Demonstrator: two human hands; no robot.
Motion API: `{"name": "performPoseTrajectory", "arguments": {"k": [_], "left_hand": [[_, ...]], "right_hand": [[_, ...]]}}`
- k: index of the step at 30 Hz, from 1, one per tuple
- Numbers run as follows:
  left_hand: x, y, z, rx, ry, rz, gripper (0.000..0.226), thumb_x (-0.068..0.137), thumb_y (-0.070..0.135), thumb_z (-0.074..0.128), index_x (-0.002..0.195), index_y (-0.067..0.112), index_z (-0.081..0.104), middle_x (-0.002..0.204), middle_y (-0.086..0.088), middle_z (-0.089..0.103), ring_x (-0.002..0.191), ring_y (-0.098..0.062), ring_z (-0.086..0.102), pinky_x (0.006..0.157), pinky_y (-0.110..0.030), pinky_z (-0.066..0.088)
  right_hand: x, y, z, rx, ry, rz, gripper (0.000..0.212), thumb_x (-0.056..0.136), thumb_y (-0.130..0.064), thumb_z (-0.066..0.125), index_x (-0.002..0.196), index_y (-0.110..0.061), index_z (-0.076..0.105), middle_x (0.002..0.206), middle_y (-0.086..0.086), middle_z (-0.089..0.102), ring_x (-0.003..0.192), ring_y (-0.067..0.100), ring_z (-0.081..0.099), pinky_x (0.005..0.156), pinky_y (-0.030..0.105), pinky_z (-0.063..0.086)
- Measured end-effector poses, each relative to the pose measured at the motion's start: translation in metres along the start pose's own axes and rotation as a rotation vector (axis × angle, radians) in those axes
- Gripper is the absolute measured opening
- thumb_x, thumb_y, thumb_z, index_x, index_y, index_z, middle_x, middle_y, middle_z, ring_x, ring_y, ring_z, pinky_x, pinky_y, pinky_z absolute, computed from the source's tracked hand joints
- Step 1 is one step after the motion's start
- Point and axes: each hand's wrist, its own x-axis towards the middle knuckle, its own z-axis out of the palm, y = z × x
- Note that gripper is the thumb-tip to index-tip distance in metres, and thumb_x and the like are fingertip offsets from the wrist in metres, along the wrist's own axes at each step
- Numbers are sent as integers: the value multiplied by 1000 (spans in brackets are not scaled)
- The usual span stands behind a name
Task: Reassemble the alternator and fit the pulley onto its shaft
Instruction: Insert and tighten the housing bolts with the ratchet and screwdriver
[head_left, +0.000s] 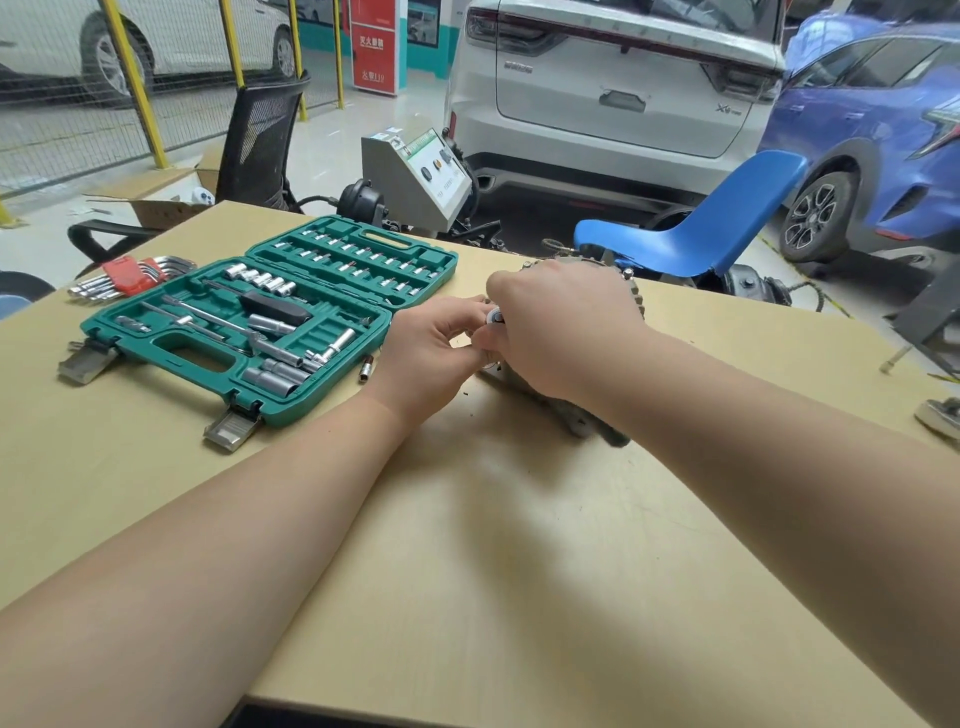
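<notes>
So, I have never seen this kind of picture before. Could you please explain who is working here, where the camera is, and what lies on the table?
There is no machine here: a person works with two bare hands. The one picture comes from a camera worn on the head, looking forward and down. On the wooden table lies an open green tool case with sockets, and a red set of hex keys beside it. A loose small socket lies near the case. Both hands meet at a grey metal alternator, mostly hidden under them. The right hand covers it; the left hand has curled fingers at a small shiny part. What that part is, I cannot tell.
</notes>
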Motion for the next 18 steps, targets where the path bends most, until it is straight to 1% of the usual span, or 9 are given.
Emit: {"name": "performPoseTrajectory", "arguments": {"k": [1, 2, 5, 7, 9, 11, 14, 16, 18], "left_hand": [[0, -1, 1, -17, 1, 6, 7, 83, 27, 82, 90, 25, 80, 90, 26, 75, 97, 2, 68, 93, -25, 52], [-1, -2, 1, -14, 9, 14, 10, 84, 32, 82, 86, 23, 81, 88, 24, 75, 94, -4, 68, 91, -30, 54], [1, -3, 3, 5, 28, 28, 14, 83, 38, 84, 83, 25, 77, 86, 20, 74, 91, -24, 67, 92, -50, 57], [1, 0, 4, -15, 26, 27, 11, 82, 39, 83, 85, 31, 75, 88, 23, 74, 92, -26, 69, 95, -51, 58], [0, 1, 5, -35, 15, 14, 9, 83, 32, 85, 83, 36, 77, 91, 24, 75, 96, -23, 71, 98, -46, 58], [0, -3, 4, -68, 22, -40, 25, 85, 16, 88, 86, 39, 82, 92, 24, 77, 103, -15, 73, 100, -34, 56], [0, -4, 2, -116, 27, -97, 23, 86, -3, 85, 102, 12, 84, 92, 21, 79, 101, 5, 70, 91, -11, 50], [0, -1, 2, -107, 28, -95, 26, 83, -11, 82, 101, 8, 82, 87, 25, 78, 95, 11, 68, 87, -7, 48], [0, 0, 2, -101, 10, -70, 25, 82, -15, 79, 98, 3, 82, 86, 26, 77, 95, 11, 68, 88, -7, 48]], "right_hand": [[-1, 2, -1, -23, -2, -47, 21, 101, -44, 58, 96, -27, 46, 70, -4, 32, 78, 29, 48, 50, 30, 17], [-2, 5, -2, -46, -5, -94, 18, 102, -41, 58, 98, -28, 45, 70, -5, 32, 78, 29, 48, 50, 30, 17], [1, 13, -9, -92, -13, -234, 18, 102, -32, 59, 97, -29, 42, 70, -7, 33, 77, 27, 46, 55, 31, 21], [5, 17, -13, -99, -50, -294, 18, 101, -26, 59, 97, -29, 41, 71, -8, 33, 83, 26, 46, 60, 33, 25], [8, 18, -14, -83, -65, -268, 20, 100, -26, 59, 97, -29, 39, 72, -8, 32, 80, 24, 46, 54, 31, 23], [10, 15, -10, -66, -68, -162, 19, 100, -34, 61, 96, -27, 44, 71, -6, 35, 63, 19, 43, 50, 29, 22], [9, 2, -3, -13, -63, 12, 24, 98, -44, 60, 91, -22, 52, 69, -1, 37, 56, 17, 34, 49, 27, 22], [8, -7, 0, -7, -43, 71, 22, 97, -38, 61, 87, -22, 50, 68, 0, 35, 55, 18, 30, 49, 26, 19], [7, -8, 0, -23, -39, 69, 20, 97, -31, 63, 87, -22, 48, 68, -1, 34, 54, 18, 28, 49, 26, 19]]}}
